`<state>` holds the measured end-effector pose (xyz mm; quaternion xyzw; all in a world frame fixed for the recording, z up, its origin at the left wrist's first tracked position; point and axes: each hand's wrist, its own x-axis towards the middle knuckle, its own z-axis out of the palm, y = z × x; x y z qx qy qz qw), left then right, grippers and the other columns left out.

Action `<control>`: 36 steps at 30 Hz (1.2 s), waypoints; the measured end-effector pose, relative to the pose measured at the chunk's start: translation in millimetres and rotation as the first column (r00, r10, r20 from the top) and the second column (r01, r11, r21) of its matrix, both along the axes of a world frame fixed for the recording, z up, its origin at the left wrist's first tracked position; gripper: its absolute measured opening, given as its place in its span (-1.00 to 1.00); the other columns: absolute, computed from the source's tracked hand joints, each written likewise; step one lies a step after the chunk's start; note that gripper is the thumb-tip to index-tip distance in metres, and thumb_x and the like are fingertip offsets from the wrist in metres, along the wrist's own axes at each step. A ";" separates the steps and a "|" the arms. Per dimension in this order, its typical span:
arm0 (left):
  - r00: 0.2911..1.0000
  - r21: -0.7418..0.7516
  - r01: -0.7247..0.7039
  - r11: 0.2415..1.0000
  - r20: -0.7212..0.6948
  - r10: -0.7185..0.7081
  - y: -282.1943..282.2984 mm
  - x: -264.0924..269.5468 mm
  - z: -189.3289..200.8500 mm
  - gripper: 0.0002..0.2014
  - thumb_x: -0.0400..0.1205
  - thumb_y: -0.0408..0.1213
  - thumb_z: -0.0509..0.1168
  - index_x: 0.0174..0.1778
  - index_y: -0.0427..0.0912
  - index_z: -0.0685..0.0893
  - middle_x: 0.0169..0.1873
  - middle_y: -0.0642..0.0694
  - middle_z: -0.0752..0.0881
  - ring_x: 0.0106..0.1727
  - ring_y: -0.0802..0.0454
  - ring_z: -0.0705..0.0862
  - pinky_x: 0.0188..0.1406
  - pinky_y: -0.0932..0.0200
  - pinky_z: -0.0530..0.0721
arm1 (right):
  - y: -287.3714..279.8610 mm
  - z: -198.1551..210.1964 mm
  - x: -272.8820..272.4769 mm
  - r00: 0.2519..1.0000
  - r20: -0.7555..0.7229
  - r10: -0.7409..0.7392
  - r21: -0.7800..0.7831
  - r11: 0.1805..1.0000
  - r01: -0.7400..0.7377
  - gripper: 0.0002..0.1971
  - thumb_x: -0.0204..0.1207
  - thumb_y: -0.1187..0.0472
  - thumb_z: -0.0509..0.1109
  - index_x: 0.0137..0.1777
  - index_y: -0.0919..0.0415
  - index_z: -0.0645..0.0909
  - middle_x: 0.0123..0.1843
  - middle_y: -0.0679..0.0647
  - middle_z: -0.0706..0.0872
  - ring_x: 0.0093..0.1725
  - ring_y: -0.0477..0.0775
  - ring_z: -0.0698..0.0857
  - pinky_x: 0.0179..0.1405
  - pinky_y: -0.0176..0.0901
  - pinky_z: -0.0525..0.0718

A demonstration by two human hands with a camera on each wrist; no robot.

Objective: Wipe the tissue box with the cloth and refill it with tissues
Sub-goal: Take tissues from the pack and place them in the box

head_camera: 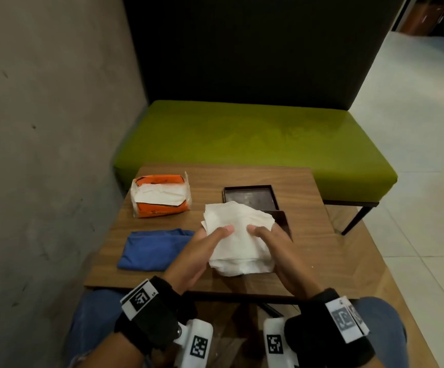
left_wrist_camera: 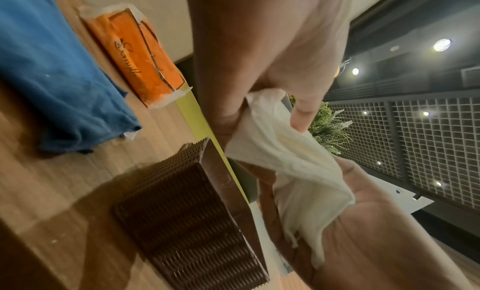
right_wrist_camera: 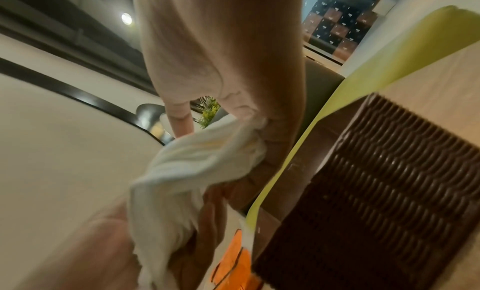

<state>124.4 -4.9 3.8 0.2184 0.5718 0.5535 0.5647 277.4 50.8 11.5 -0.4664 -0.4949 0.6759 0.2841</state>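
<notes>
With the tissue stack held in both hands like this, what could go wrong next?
The tissue stack is fanned and sagging between the left hand and right hand; loose sheets may slip out. So splayed, it may snag on the rim of the tissue box and crumple rather than drop in.

Wood table [head_camera: 290, 181]: orange tissue pack [head_camera: 161, 195] far-left, blue cloth [head_camera: 149, 249] near-left, dark tissue box [head_camera: 250, 197] w/ lid right.

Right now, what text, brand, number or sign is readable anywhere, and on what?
Orange tissue pack: cursive brand script on its side, too blurred to read with confidence.
Wrist straps: black-and-white square code markers, no words.
Brown tissue box, blue cloth, stack of tissues: no text visible.
</notes>
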 end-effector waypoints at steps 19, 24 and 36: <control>0.455 -0.116 0.159 0.980 -0.873 -0.177 51.3 -15.0 -23.7 -0.61 0.56 -0.27 0.39 0.31 -0.22 0.55 0.15 -0.16 0.68 0.16 -0.09 0.65 0.17 0.03 0.63 | 62.5 -17.4 25.1 0.659 0.746 -0.096 0.426 0.829 -0.361 -0.98 0.60 0.25 0.31 -0.02 0.18 0.54 -0.25 -0.01 0.53 -0.09 0.17 0.64 -0.21 -0.06 0.50; 0.128 -0.320 0.276 0.906 -0.922 -0.365 54.0 -14.1 -19.2 -0.51 0.54 -0.04 0.38 0.35 -0.12 0.53 0.23 -0.13 0.67 0.21 -0.07 0.61 0.18 0.00 0.59 | 56.4 -12.7 20.0 0.422 0.906 -0.037 0.291 0.779 -0.556 -0.70 0.62 0.20 0.26 0.32 0.23 0.50 0.09 0.11 0.64 0.07 0.15 0.66 -0.05 -0.10 0.55; -0.425 -0.562 0.281 0.778 -0.799 -0.424 50.5 6.6 -29.3 -0.75 0.68 -0.13 0.13 0.12 -0.11 0.66 0.15 -0.09 0.68 0.32 -0.09 0.41 0.20 -0.09 0.31 | 40.7 -22.1 -8.7 0.343 0.930 0.129 0.148 0.724 -0.674 -0.56 0.63 0.00 0.26 0.50 -0.07 0.42 0.48 0.16 0.38 0.45 0.22 0.42 0.37 0.05 0.52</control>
